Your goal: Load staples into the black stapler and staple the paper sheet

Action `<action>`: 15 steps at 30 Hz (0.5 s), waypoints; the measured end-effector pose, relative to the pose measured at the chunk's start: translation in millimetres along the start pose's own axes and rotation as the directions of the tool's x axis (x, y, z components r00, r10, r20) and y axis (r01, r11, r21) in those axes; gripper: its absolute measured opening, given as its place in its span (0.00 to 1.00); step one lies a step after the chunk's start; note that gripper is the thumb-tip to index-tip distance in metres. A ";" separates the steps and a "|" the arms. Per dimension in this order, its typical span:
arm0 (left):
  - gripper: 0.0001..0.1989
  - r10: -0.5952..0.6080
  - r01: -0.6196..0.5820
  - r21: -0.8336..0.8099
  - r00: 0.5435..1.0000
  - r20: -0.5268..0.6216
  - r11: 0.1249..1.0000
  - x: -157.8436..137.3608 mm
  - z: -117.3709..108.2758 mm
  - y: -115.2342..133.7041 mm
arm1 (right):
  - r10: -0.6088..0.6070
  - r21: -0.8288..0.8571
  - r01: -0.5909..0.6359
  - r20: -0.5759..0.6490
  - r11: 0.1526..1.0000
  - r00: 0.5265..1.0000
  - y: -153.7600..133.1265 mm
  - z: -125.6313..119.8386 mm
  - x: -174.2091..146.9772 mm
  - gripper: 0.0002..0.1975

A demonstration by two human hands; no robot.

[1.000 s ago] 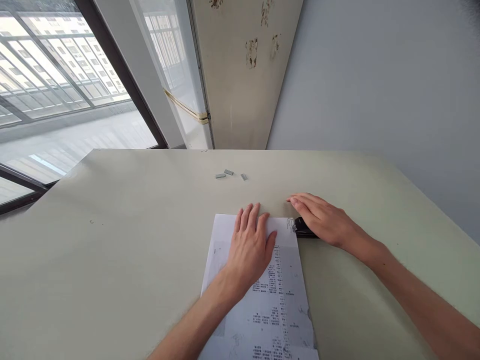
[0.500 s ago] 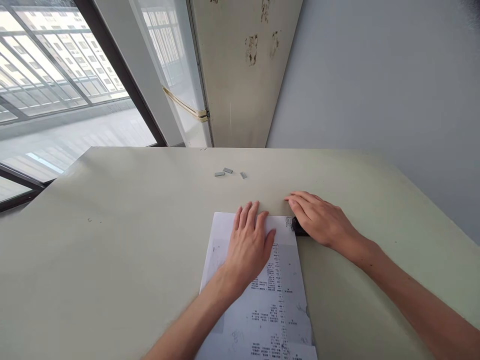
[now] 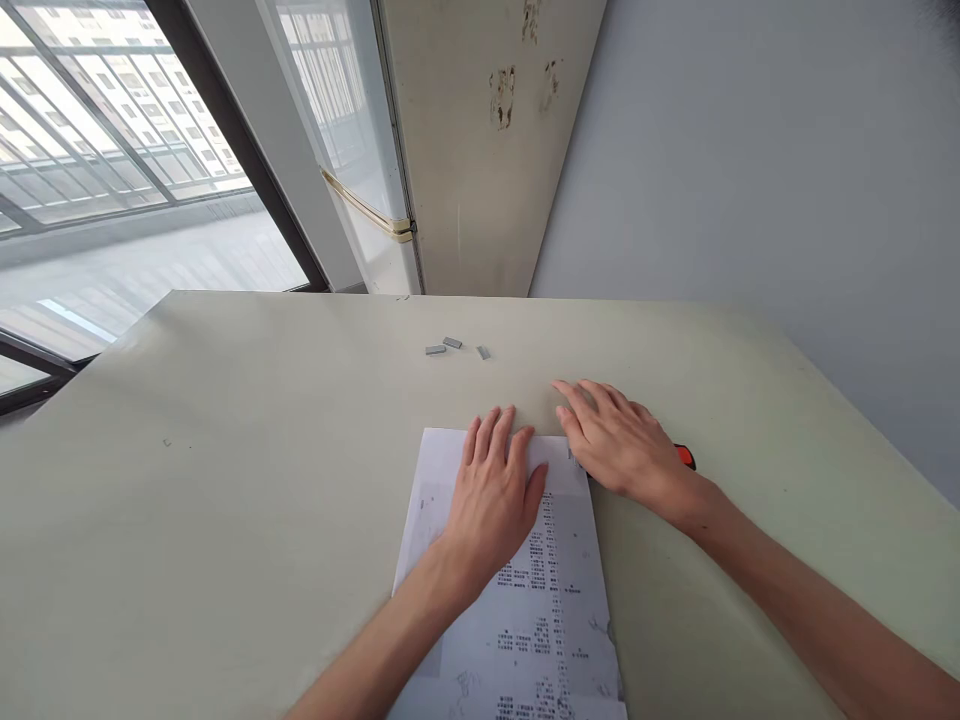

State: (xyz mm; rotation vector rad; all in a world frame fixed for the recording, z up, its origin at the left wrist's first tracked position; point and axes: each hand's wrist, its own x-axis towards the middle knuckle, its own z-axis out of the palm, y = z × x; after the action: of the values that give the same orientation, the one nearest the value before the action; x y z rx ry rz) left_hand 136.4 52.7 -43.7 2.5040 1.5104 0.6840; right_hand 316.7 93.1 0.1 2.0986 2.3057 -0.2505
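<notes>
A stack of printed paper sheets (image 3: 517, 640) lies on the table, its top edge pointing away from me. My left hand (image 3: 495, 490) rests flat on the upper part of the sheets with its fingers spread. At their top right corner, my right hand (image 3: 615, 440) lies palm down over a stapler, fingers stretched out past it. Most of the stapler is hidden under that hand; its red and black end (image 3: 685, 456) shows beside the wrist, and a dark bit shows near the paper's edge.
Several small grey staple strips (image 3: 446, 346) lie beyond the paper on the pale table (image 3: 262, 480). Behind the table stand a fridge-like cabinet (image 3: 480, 190) with a handle and a grey wall (image 3: 735, 150). A window (image 3: 112, 130) is at the left.
My right hand has shifted left, over the paper's corner, and the stapler's red end has come into sight. My left hand stays in place on the sheets.
</notes>
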 end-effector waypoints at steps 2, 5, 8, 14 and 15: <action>0.15 -0.002 0.002 0.008 1.000 0.010 1.000 0.3 -0.6 0.4 | -0.022 -0.035 0.020 -0.055 0.999 0.998 -0.4 3.8 -0.6 0.27; 0.15 -0.005 0.005 0.000 1.000 0.024 1.000 -0.1 -2.7 0.2 | -0.052 -0.081 0.043 -0.116 0.996 0.992 -0.1 9.2 -1.7 0.26; 0.16 0.000 0.001 -0.021 0.999 0.040 1.000 -1.3 -5.9 -2.1 | -0.068 -0.111 0.051 -0.155 0.993 0.986 -0.4 13.8 -1.8 0.26; 0.17 0.029 -0.027 -0.027 0.998 0.064 0.999 -3.3 -11.1 -7.9 | -0.098 -0.194 0.062 -0.182 0.979 0.978 -4.9 19.8 -1.4 0.25; 0.17 0.031 -0.029 -0.027 0.997 0.064 0.999 -3.6 -11.3 -8.3 | -0.100 -0.195 0.064 -0.184 0.979 0.978 -5.7 19.8 -1.7 0.25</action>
State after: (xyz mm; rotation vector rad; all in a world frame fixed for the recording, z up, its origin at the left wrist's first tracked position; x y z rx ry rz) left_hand 123.3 52.3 -37.7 2.5084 1.4360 0.6174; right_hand 309.3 88.4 -18.6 2.0187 2.4124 0.1733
